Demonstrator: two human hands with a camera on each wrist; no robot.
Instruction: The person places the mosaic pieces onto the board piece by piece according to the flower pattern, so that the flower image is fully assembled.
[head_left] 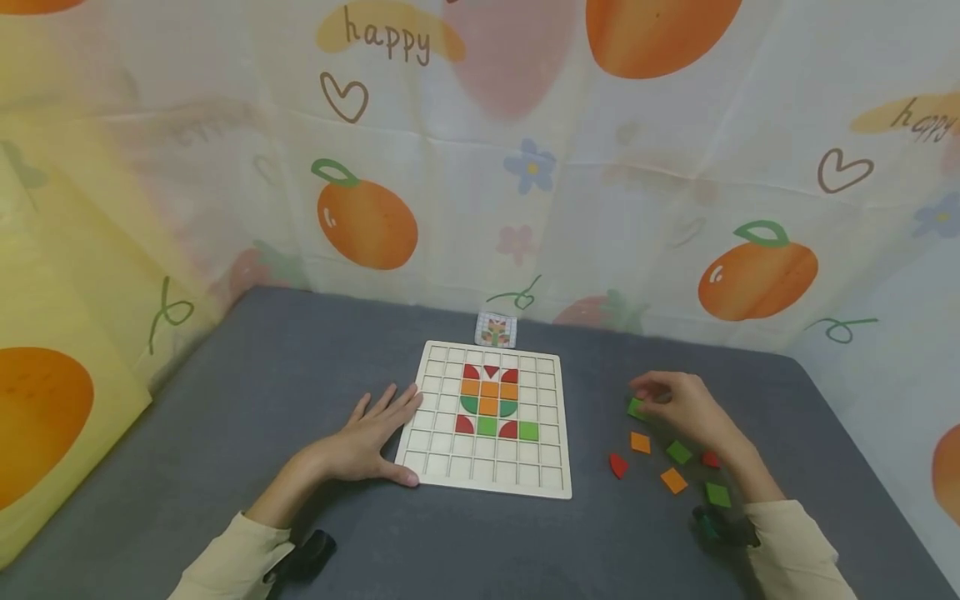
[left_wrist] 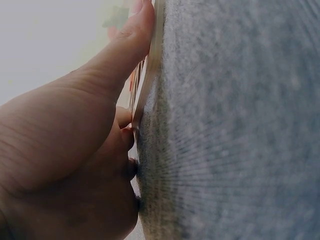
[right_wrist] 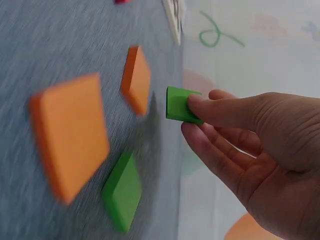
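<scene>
A white grid board [head_left: 525,475] lies on the dark table, with red, orange and green tiles set in its middle cells. My left hand [head_left: 367,442] rests at the board's left side, fingers spread and thumb by the near corner. In the left wrist view the thumb [left_wrist: 132,37] touches the board's edge. To the right of the board, my right hand [head_left: 686,408] pinches a green square tile [right_wrist: 177,104] between thumb and fingers. The right wrist view has that tile raised off the table.
Loose tiles lie under and near the right hand: orange squares [head_left: 640,442] [head_left: 673,481], green squares [head_left: 678,452] [head_left: 717,495] and red pieces [head_left: 618,465] [head_left: 711,459]. A small pattern card [head_left: 496,330] lies behind the board. A printed curtain [head_left: 450,292] hangs along the table's far edge.
</scene>
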